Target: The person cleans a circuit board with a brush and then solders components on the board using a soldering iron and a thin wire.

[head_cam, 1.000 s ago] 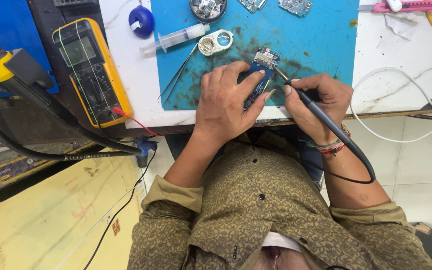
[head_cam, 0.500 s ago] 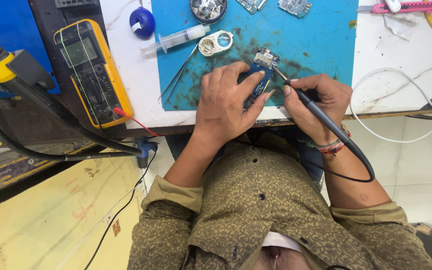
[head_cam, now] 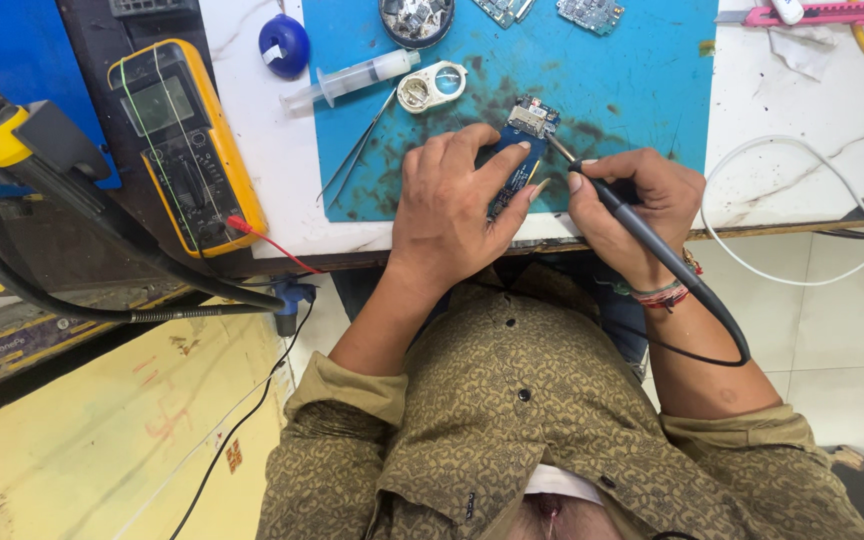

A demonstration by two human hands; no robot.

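Nothing has shifted since a moment ago: both hands sit where they were. Fingers of the left hand (head_cam: 457, 215) curl down over a small blue circuit board (head_cam: 519, 150), pinning it to the blue mat (head_cam: 632, 90). Closed like a pen grip, the right hand (head_cam: 637, 205) holds a black soldering iron (head_cam: 652, 245), its tip touching the board's upper end. Just left of the fingers lie tweezers (head_cam: 357, 150), a syringe (head_cam: 352, 78) and a small white round tin (head_cam: 430, 88). Farther left rests a yellow multimeter (head_cam: 187, 145); a white cable (head_cam: 802, 215) loops to the right. Both hands work near the table edge (head_cam: 772, 228), with bare mat open above the right hand.
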